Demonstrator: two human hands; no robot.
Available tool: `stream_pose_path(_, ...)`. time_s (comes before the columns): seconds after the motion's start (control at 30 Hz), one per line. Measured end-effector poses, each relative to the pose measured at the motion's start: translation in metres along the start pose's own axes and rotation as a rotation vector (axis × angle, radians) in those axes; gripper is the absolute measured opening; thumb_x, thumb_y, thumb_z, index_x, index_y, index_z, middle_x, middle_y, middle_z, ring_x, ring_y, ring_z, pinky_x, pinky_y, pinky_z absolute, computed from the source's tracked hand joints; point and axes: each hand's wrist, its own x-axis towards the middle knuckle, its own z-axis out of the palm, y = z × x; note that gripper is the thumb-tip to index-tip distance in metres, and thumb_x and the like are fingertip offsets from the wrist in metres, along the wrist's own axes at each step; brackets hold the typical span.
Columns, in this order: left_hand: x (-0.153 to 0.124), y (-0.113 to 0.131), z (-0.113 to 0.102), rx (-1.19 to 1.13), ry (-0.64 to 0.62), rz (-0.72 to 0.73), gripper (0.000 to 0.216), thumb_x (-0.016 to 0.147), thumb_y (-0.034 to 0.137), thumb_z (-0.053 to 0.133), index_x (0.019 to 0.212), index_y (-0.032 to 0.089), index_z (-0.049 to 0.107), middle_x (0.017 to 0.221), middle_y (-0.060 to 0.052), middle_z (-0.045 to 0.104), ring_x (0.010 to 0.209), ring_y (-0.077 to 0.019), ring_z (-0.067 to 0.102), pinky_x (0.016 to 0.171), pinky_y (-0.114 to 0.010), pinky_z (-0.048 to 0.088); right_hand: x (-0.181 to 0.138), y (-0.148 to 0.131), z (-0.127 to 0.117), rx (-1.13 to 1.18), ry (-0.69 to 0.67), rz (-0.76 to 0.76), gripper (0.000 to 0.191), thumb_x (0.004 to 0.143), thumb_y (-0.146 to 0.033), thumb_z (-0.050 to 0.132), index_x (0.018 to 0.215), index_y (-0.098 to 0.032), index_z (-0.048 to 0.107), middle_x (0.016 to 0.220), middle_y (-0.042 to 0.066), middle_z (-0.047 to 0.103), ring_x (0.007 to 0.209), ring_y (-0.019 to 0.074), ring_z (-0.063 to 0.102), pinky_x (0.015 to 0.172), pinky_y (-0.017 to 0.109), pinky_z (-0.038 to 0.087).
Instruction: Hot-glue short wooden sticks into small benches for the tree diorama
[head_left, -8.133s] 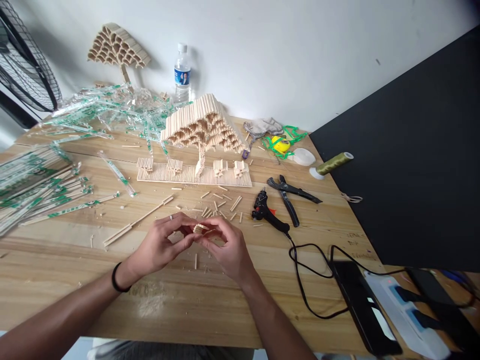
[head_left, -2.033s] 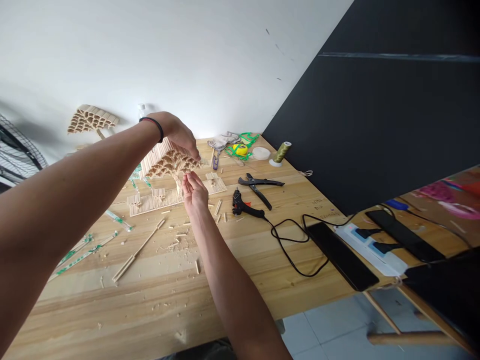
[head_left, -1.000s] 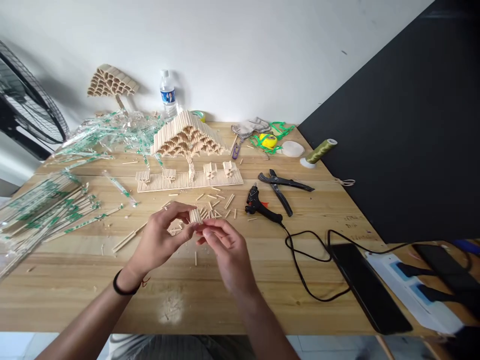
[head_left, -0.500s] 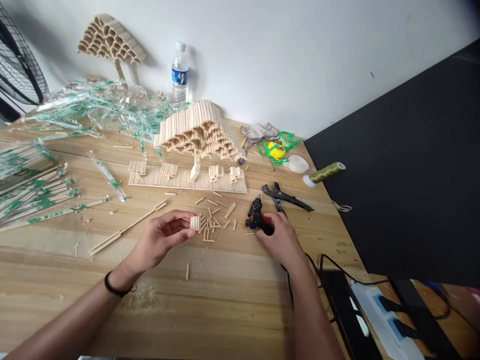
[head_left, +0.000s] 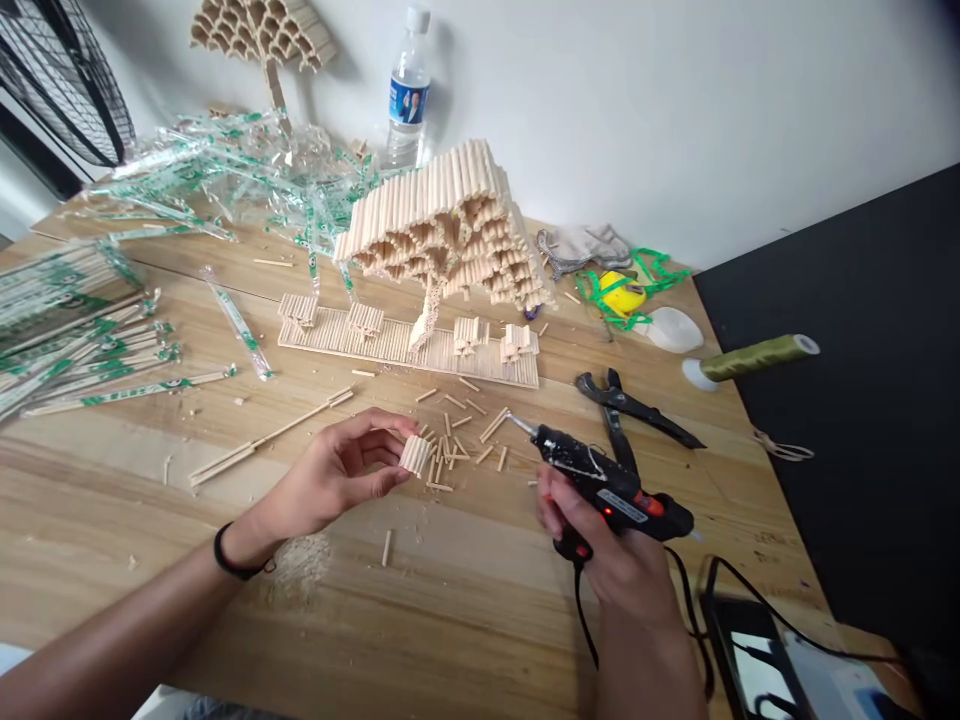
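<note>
Between thumb and fingers, my left hand pinches a small panel of short wooden sticks. My right hand grips a black glue gun by its handle, nozzle pointing left and a red light lit on its body. Cut stick pieces lie scattered on the table between the hands. Behind them stands a tree-shaped model made of sticks, its trunk on a long stick base. Several small stick blocks, one of them a block at the right end, sit on that base.
Black pliers lie right of the base. Farther back are a yellow tape measure and a spool of olive thread. Wrapped chopsticks and plastic wrappers cover the left side. A water bottle stands by the wall.
My right hand has raised the glue gun from the table and turned its nozzle to the left. My left hand still holds the stick panel, now tilted slightly. The whole view has shifted.
</note>
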Motion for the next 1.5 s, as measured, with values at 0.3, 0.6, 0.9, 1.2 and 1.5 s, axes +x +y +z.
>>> stream_pose_path(0.3,-0.001,0.006,0.002,0.127,0.016,0.039,0.033,0.091,0.013,0.079,0.123,0.021,0.077,0.116,-0.010,0.066,0.102,-0.0186,0.066,0.086,-0.029,0.058,-0.011,-0.001,0.026,-0.197,-0.186,-0.076,0.025,0.092,-0.049,0.075,0.092,-0.025,0.080,0.081,0.007,0.074,0.082,0.0275,0.069,0.083,0.043,0.060)
stream_pose_path(0.6,-0.003,0.010,0.004,0.177,-0.010,0.057,0.033,0.091,0.012,0.077,0.122,0.022,0.077,0.116,-0.010,0.066,0.104,-0.0201,0.066,0.090,-0.031,0.059,-0.023,0.022,0.020,-0.219,-0.091,-0.099,0.034,0.085,-0.046,0.083,0.115,-0.030,0.081,0.111,0.009,0.081,0.105,0.0355,0.075,0.099,0.053,0.060)
stream_pose_path(0.9,-0.003,0.012,0.004,0.218,-0.029,0.058,0.031,0.091,0.014,0.077,0.121,0.021,0.077,0.118,-0.011,0.067,0.103,-0.0204,0.066,0.087,-0.032,0.060,-0.012,0.014,0.022,-0.303,-0.233,-0.202,0.019,0.090,-0.039,0.077,0.104,-0.029,0.084,0.102,0.008,0.083,0.094,0.0326,0.078,0.086,0.045,0.065)
stream_pose_path(1.2,-0.005,0.009,0.004,0.204,-0.027,0.054,0.034,0.090,0.016,0.080,0.123,0.021,0.074,0.116,-0.010,0.066,0.100,-0.0196,0.065,0.087,-0.032,0.059,-0.014,0.014,0.024,-0.352,-0.202,-0.206,0.022,0.093,-0.046,0.073,0.104,-0.030,0.084,0.103,0.007,0.084,0.099,0.0334,0.079,0.094,0.049,0.063)
stream_pose_path(1.5,-0.006,0.009,0.004,0.202,-0.035,0.046,0.034,0.090,0.015,0.079,0.123,0.022,0.073,0.117,-0.009,0.066,0.098,-0.0186,0.065,0.088,-0.032,0.058,-0.010,0.000,0.027,-0.335,-0.162,-0.166,0.017,0.089,-0.041,0.077,0.098,-0.029,0.084,0.099,0.007,0.084,0.095,0.0324,0.079,0.090,0.046,0.062)
